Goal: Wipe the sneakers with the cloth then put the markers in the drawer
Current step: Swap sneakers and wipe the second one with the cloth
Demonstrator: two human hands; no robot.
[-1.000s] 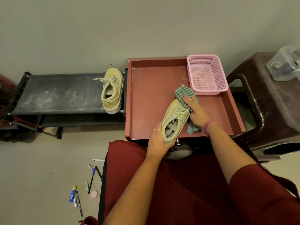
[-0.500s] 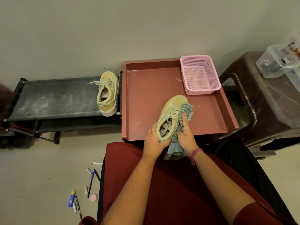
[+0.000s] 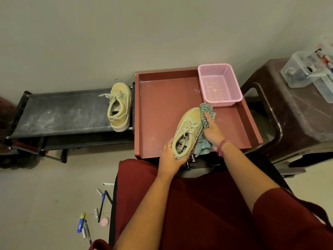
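We see the left hand [image 3: 170, 157] gripping the heel of a sneaker [image 3: 188, 131] on the red tray [image 3: 162, 109]. The right hand [image 3: 212, 131], fingers fairly straight, presses the cloth [image 3: 207, 112] against the sneaker's side. A second sneaker [image 3: 119, 109] sits on the rack [image 3: 63, 112]. Markers [image 3: 93, 217] lie on the floor. We can read no brand or writing on anything.

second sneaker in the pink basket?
No, the second sneaker sits on the black rack, left of the basket.
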